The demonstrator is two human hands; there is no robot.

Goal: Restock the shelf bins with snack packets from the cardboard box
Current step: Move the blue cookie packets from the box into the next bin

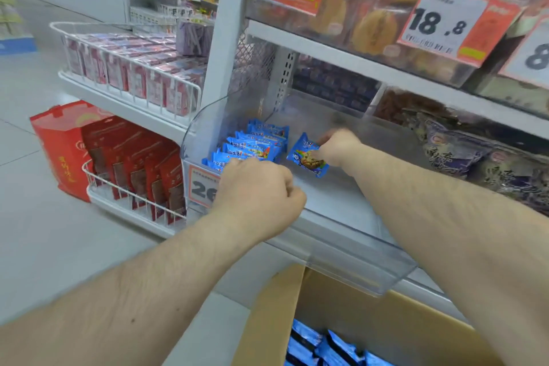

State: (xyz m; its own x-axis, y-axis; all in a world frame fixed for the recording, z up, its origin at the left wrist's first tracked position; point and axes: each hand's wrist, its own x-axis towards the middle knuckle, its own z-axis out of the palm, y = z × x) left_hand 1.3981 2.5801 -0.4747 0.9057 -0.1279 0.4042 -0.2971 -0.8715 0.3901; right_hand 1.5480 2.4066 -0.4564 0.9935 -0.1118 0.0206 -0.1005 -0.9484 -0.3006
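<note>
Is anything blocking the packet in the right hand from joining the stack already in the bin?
Nothing visible. The right hand holds a blue packet inside the clear bin, just right of the blue packet stack, with bare bin floor between. The left hand is at the stack's front, not in that gap.

I count two hands at work: my left hand [261,187] and my right hand [338,147]. One clear bin [356,264] holds the blue goods. In its left corner stands a row of blue snack packets [252,147], about seven by my count, though they overlap and the near ones hide behind my left hand. One more blue packet [307,157] is alone in my right fingers. One cardboard box [276,315] shows at the bottom edge, with at least five packets [323,345] visible inside. Four price tags [454,24] show on the shelves.
</note>
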